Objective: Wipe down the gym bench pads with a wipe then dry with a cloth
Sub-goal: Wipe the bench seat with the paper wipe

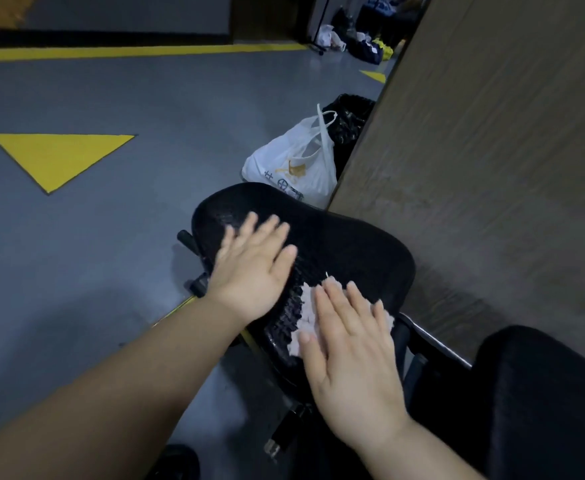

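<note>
With fingers flat, your right hand [350, 358] is pressing the wipe [306, 306] onto the pad [346, 244], left hand [253, 268] bracing, fingers straight; overlap strokes.

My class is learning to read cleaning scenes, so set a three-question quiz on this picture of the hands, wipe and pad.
1. True or false: the right hand presses the wipe flat on the pad.
2. Which hand lies on the pad with nothing under it? A) left hand B) right hand C) neither
3. Fill in: the white bag sits on the ____ beyond the pad.

Key: 1 true; 2 A; 3 floor.
</note>
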The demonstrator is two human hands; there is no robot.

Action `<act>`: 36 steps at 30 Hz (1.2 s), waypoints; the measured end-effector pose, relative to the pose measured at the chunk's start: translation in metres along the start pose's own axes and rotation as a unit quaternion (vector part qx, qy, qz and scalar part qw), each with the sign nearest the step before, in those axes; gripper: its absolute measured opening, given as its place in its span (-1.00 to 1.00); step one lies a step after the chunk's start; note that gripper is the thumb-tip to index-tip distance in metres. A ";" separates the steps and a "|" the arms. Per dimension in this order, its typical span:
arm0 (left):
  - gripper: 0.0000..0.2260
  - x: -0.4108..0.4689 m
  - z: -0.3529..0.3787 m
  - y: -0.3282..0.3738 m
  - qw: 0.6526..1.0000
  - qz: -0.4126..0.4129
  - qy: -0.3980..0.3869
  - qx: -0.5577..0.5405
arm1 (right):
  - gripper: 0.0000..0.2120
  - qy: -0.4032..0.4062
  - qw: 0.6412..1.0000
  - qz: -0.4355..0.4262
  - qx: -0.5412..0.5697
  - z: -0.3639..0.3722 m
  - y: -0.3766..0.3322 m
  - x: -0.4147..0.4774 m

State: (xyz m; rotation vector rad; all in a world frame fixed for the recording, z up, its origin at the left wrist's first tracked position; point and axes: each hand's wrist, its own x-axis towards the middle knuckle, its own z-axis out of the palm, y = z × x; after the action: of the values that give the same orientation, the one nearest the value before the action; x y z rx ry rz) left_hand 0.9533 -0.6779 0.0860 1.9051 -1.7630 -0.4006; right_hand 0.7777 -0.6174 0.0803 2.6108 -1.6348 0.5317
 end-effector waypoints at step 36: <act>-0.56 0.029 0.032 0.092 0.953 0.214 -0.182 0.111 | -0.41 0.128 0.782 0.396 0.463 0.022 0.082 0.063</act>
State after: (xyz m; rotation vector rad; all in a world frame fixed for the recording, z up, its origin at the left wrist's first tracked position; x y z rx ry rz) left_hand 0.8627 -0.7142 0.1132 1.5902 -2.4889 -0.4252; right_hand 0.7369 -0.7137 0.0644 1.8155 -2.8016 2.0592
